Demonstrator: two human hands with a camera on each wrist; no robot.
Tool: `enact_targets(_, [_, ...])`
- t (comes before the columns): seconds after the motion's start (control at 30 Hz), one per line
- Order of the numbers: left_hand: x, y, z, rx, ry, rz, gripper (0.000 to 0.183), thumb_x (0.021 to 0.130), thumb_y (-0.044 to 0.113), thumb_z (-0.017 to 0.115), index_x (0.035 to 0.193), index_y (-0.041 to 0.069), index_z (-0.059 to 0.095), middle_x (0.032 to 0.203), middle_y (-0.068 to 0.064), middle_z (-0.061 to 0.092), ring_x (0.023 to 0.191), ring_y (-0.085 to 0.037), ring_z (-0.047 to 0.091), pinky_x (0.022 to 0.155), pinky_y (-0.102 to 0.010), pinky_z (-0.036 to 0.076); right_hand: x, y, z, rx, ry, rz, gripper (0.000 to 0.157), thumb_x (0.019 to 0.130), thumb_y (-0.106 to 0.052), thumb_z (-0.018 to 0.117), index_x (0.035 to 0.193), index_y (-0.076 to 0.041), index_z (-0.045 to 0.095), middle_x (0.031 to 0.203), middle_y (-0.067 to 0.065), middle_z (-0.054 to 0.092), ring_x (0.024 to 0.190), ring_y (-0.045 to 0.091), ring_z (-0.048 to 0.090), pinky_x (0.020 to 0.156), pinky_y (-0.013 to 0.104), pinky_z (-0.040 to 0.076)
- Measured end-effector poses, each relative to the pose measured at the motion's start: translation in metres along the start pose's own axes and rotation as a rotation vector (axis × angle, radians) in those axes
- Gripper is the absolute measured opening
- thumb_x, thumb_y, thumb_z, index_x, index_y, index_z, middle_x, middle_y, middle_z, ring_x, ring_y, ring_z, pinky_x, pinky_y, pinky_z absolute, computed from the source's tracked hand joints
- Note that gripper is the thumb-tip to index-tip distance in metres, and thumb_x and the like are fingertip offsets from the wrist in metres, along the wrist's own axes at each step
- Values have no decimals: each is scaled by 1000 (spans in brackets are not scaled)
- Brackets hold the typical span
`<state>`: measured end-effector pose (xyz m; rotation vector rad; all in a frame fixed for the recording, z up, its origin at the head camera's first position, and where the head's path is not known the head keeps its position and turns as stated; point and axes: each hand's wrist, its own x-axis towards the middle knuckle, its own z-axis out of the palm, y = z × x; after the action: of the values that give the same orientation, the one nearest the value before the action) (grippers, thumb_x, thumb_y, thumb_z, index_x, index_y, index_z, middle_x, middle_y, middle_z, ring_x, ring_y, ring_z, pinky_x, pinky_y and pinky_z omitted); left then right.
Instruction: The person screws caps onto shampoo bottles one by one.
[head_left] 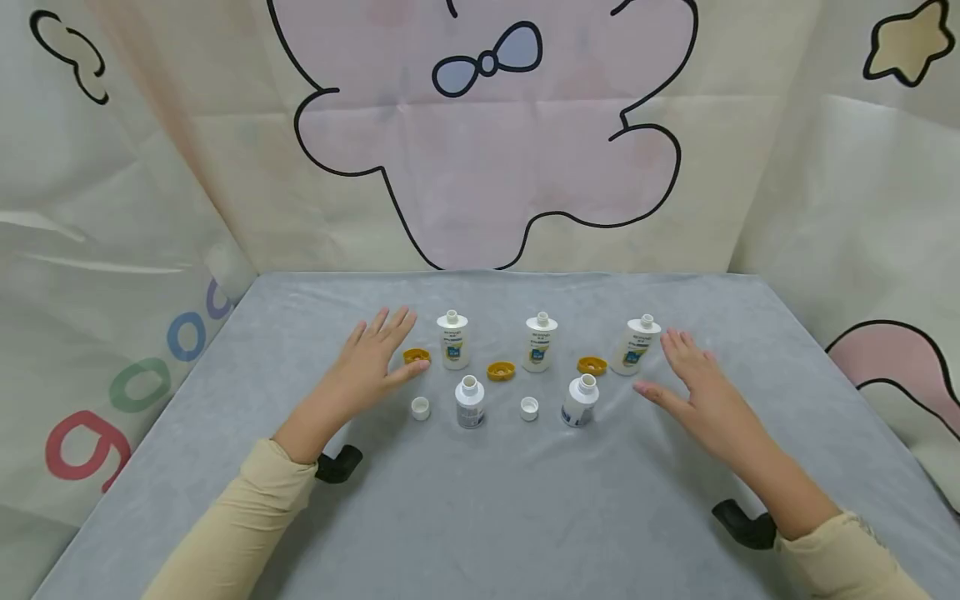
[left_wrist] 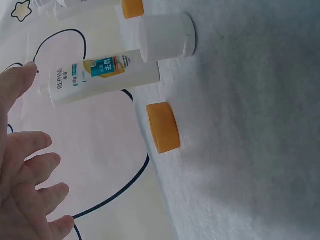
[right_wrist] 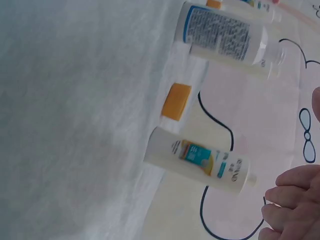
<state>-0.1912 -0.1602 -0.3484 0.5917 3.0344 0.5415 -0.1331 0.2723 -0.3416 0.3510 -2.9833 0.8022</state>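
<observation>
My left hand (head_left: 373, 358) is held with fingers spread near the leftmost orange cap (head_left: 417, 356) and a tall white labelled bottle (head_left: 453, 342). My right hand (head_left: 697, 396), fingers extended, is beside the rightmost tall bottle (head_left: 636, 345); neither hand holds anything. Between them stands a third tall bottle (head_left: 539, 342), and all three have bare necks. In front are two shorter white bottles, one left (head_left: 470, 403) and one right (head_left: 580, 402), with uncovered mouths. A white cap (head_left: 420, 408) and another white cap (head_left: 529, 408) lie beside them.
A second orange cap (head_left: 501, 371) and a third orange cap (head_left: 592, 366) lie between the tall bottles. Grey cloth covers the table (head_left: 510, 517). Printed curtains (head_left: 487, 183) hang behind and at both sides. Black wrist mounts (head_left: 339, 464) show below both hands.
</observation>
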Motion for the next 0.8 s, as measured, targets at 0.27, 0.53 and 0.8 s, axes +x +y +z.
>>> enact_targets(0.27, [-4,4,2,-6,5,4,80,99,46,57,159,10,21,167,-12,17,155,-37,9,124,-62,5,-2,-17,3,-8,-14,-45,92,98,-51,58,158,-1,10,167,17,5,156,35,-1,126,53,-3])
enact_targets(0.53, [-13,7,5,8,15,16,79,98,46,59,158,9,23,166,-12,20,154,-40,12,123,-62,8,-1,-32,11,-58,-34,-94,89,96,-47,61,157,1,16,166,21,11,155,39,4,125,57,3])
enact_targets(0.8, [-19,15,5,44,-6,27,81,95,50,61,158,11,27,165,-11,21,153,-39,16,123,-62,13,-1,-49,17,-79,-21,-144,88,94,-47,65,156,0,23,165,20,17,155,38,10,125,57,7])
